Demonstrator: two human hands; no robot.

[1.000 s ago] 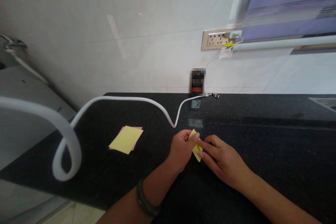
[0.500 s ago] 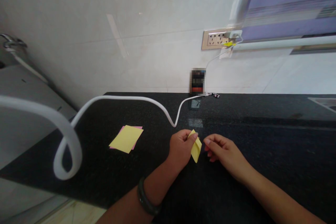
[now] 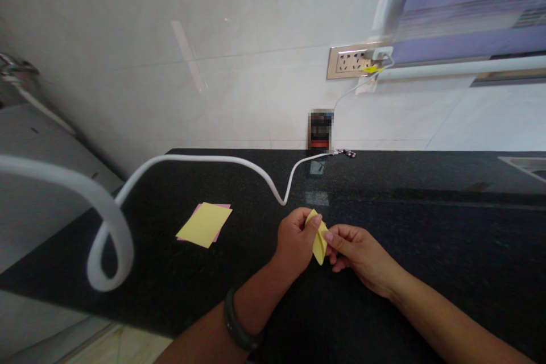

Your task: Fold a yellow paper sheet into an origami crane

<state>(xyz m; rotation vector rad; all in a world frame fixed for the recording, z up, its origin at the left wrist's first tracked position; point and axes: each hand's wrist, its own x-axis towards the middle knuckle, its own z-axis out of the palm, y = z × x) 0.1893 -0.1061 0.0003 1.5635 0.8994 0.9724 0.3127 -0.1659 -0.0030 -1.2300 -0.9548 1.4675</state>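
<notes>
A small folded piece of yellow paper (image 3: 318, 247) is pinched in my left hand (image 3: 295, 242), thumb on its near face and fingers behind. My right hand (image 3: 352, 247) grips the paper's right edge between thumb and fingers; the other fingers are curled below. The paper is held above the dark countertop, its lower tip pointing down. Left of my hands, flat on the counter, lies a yellow sheet (image 3: 205, 224) with a pink sheet (image 3: 224, 206) partly showing beneath it.
A thick white flexible cord (image 3: 239, 160) loops across the left of the black speckled countertop (image 3: 153, 273). At the wall stands a pixelated phone-like object (image 3: 321, 129) with a thin cable to a wall socket (image 3: 350, 62). A metal-rimmed opening (image 3: 520, 166) is at the far right.
My right hand has moved left and now grips the paper's right edge; before, it was apart from it. My left hand has kept its hold.
</notes>
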